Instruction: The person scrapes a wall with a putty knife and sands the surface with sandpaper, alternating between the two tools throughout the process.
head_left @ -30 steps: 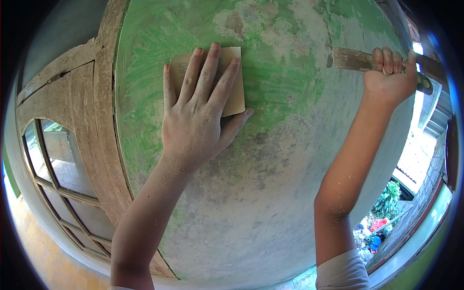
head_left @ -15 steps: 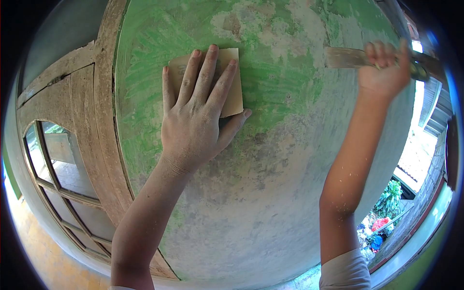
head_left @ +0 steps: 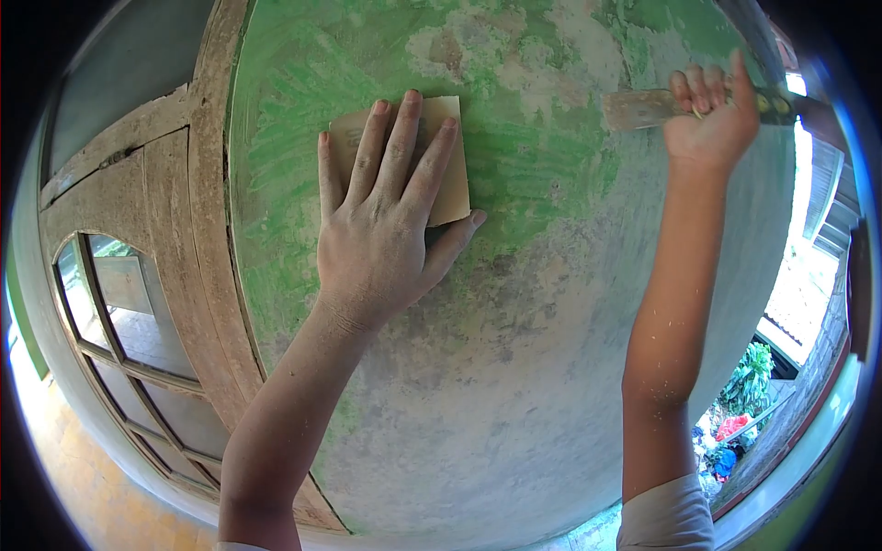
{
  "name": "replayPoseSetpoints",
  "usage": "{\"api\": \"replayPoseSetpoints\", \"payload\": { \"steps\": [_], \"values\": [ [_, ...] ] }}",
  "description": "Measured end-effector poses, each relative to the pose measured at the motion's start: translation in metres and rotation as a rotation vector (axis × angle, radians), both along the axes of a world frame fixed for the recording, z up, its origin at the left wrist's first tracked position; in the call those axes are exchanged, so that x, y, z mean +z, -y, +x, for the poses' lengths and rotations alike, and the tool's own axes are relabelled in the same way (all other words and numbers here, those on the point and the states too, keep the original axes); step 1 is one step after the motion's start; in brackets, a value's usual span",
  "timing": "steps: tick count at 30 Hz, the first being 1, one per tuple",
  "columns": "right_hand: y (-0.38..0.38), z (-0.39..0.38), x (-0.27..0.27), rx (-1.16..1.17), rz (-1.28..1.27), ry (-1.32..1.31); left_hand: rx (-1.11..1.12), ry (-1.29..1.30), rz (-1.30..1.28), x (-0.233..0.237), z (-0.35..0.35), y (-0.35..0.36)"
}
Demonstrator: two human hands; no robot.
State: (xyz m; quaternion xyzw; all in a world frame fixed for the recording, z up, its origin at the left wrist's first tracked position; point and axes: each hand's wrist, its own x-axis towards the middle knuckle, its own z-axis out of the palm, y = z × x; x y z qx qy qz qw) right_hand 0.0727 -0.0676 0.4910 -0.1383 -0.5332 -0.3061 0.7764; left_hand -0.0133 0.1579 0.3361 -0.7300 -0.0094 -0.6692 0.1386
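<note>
My left hand (head_left: 375,241), coated in pale dust, lies flat with fingers spread over a beige sheet of sandpaper (head_left: 452,174). It presses the sheet against the green, patchy wall (head_left: 542,303); faint print on the sheet's back shows between the fingers. At the upper right, my right hand (head_left: 709,124) is closed round a scraper (head_left: 634,108). The scraper's worn, flat blade points left along the wall, and its dark handle sticks out to the right of the fist.
A weathered wooden frame (head_left: 204,193) and a window with several panes (head_left: 152,321) border the wall on the left. Yellowish floor tiles (head_left: 101,459) show below. Beyond the wall's right edge are a green plant (head_left: 749,376) and colourful items outside.
My right hand has moved left with the scraper, its blade further over the wall. The view has shifted slightly; my left hand stays on the sandpaper at about the same spot.
</note>
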Motion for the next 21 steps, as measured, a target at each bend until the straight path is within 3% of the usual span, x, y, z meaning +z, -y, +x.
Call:
{"api": "replayPoseSetpoints", "payload": {
  "steps": [5, 9, 12, 18, 21],
  "values": [
    [0.027, 0.001, -0.003, 0.020, 0.128, 0.141, 0.001, 0.004, 0.001, 0.000, 0.000, 0.000],
    [0.000, -0.003, -0.003, -0.010, 0.002, -0.001, 0.010, -0.006, -0.002, 0.001, -0.001, 0.001],
    [0.021, -0.003, -0.003, -0.001, 0.081, 0.151, 0.001, -0.001, -0.004, 0.001, -0.002, 0.001],
    [-0.001, -0.006, -0.007, 0.030, 0.007, -0.012, 0.035, -0.002, 0.012, 0.001, -0.001, 0.000],
    [0.015, -0.003, -0.004, 0.034, 0.119, 0.141, -0.022, -0.006, -0.010, 0.000, -0.003, 0.001]
  ]
}}
